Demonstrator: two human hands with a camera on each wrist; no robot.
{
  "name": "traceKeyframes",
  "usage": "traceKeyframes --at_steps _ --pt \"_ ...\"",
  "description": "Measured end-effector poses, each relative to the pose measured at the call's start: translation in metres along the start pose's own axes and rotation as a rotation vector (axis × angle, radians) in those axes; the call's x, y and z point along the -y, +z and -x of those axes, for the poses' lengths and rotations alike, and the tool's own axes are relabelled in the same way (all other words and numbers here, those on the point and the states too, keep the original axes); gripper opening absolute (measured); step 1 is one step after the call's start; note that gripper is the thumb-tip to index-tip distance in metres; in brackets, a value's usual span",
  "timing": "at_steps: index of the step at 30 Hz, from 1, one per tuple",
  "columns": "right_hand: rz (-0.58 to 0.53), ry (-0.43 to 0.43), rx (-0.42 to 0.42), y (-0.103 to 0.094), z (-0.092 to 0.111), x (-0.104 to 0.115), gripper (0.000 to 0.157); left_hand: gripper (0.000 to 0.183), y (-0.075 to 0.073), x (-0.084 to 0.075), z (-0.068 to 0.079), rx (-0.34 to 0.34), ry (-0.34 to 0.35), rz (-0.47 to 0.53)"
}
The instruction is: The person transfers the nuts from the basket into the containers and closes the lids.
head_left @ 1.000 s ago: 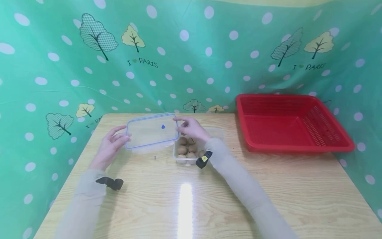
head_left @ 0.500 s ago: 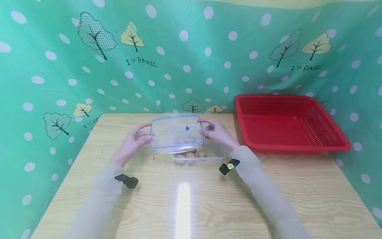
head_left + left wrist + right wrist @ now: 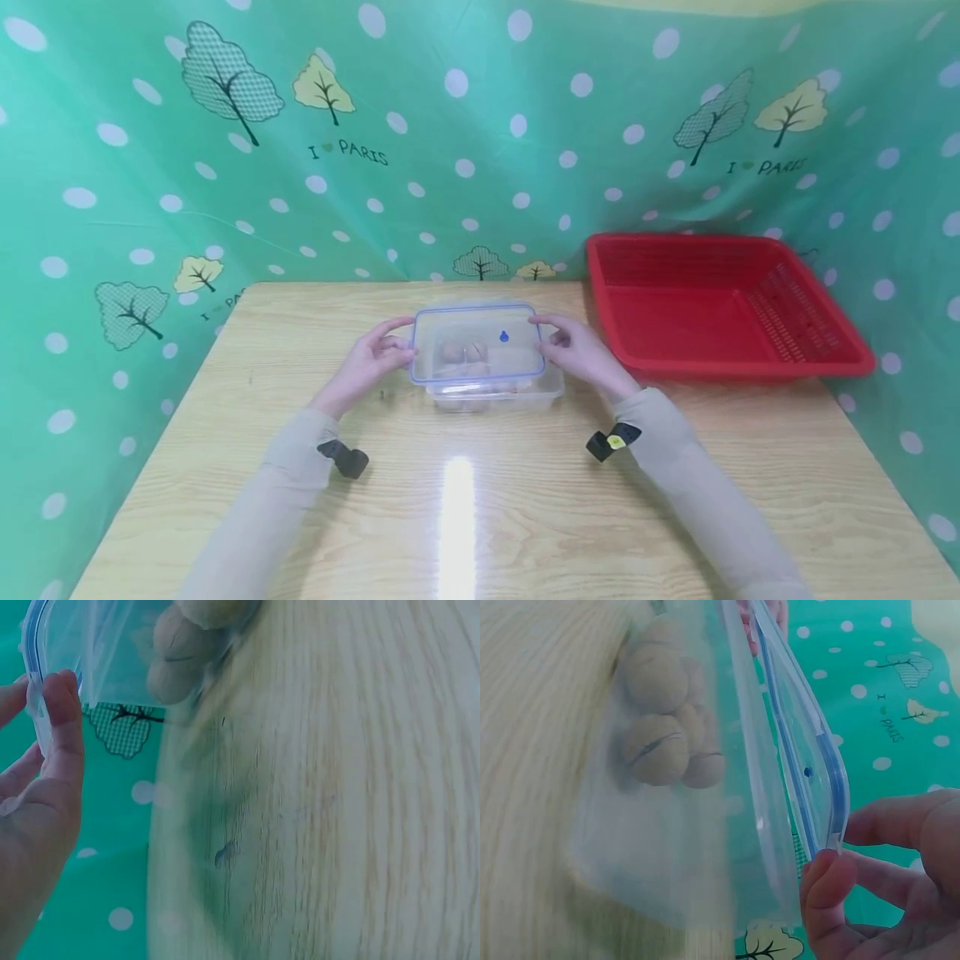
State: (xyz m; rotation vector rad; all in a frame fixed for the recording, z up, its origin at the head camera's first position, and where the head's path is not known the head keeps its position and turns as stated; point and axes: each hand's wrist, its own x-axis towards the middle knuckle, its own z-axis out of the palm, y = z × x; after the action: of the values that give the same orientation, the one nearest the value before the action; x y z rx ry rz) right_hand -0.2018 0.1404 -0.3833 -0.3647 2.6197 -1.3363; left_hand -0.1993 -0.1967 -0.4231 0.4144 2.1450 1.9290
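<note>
A clear lid (image 3: 465, 313) with a blue seal and a small blue knob hovers over a clear plastic container (image 3: 525, 398). My left hand (image 3: 366, 363) pinches the lid's left end between thumb and fingers, as the left wrist view also shows. At the opposite end, my right hand (image 3: 585, 357) pinches the lid's right edge. From the right wrist view, a gap separates the lid from the container's rim. Inside the container lie several round brown balls (image 3: 657, 748) with dark crack lines, possibly walnuts. They are grouped toward its left side.
A red plastic basket (image 3: 675, 325) with slotted walls stands at the back right of the wooden table (image 3: 555, 500). Behind the table hangs a green dotted cloth (image 3: 420, 150). A small dark mark (image 3: 382, 394) lies left of the container.
Both hands have carried the lid to the right, from left of the container to above it. The balls now show through the lid. The container and basket stay in place.
</note>
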Motion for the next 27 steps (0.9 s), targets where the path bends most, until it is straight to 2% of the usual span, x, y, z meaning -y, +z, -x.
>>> traceKeyframes --at_steps 6,11,16,22,27 --pt "0.105 0.006 -0.052 -0.006 0.013 -0.002 0.042 0.058 0.011 -0.001 -0.003 0.03 0.019 -0.028" --pt "0.141 -0.025 -0.064 -0.009 0.021 -0.004 0.042 0.058 0.017 -0.003 -0.006 0.061 0.048 -0.048" --pt "0.142 -0.041 -0.071 -0.007 0.029 -0.005 0.042 0.059 0.02 -0.005 -0.004 0.079 0.039 -0.09" --pt "0.145 -0.028 -0.053 -0.001 0.032 -0.016 0.043 0.059 0.027 -0.017 0.003 0.1 -0.003 -0.079" --pt "0.109 -0.032 -0.053 0.001 0.031 -0.019 0.044 0.059 0.032 -0.024 0.006 0.075 -0.015 -0.059"
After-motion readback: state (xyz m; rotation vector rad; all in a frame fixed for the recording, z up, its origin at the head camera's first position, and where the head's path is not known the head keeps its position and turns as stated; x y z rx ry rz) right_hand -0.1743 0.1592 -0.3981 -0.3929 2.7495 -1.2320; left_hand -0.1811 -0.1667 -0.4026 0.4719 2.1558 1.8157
